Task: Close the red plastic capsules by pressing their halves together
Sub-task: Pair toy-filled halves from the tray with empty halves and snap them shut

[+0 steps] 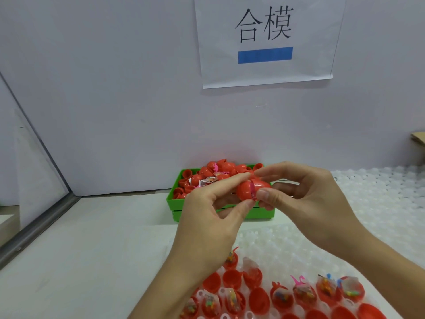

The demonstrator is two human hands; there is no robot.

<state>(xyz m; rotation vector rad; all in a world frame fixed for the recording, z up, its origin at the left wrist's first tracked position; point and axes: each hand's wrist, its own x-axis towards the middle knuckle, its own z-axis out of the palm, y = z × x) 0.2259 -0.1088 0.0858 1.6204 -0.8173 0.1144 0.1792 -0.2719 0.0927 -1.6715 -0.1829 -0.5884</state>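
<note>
- You are holding one red egg-shaped plastic capsule in the air between both hands, with its two halves meeting at a seam where a strip of pink is showing.
- Your left hand is pinching the capsule's left half, with the forefinger lying over the top and the thumb pressing up from beneath, just at the seam.
- Your right hand is gripping the right half, thumb lying on the near side against the seam and forefinger arching over the top until its tip is nearly meeting your left forefinger.
- Directly behind the grip, a green rectangular plastic bin is sitting on the white tabletop, heaped with loose red capsule halves and small packets.
- Below the grip, nearer to you, a white moulded plastic tray is holding rows of open red capsule shells, several with small bagged toys inside and others hollow.
- To the right of the grip, more of the white bumpy tray surface is stretching off towards the edge.
- Above and behind the grip, a white paper sign with black characters and a blue bar is hanging on the pale wall.
</note>
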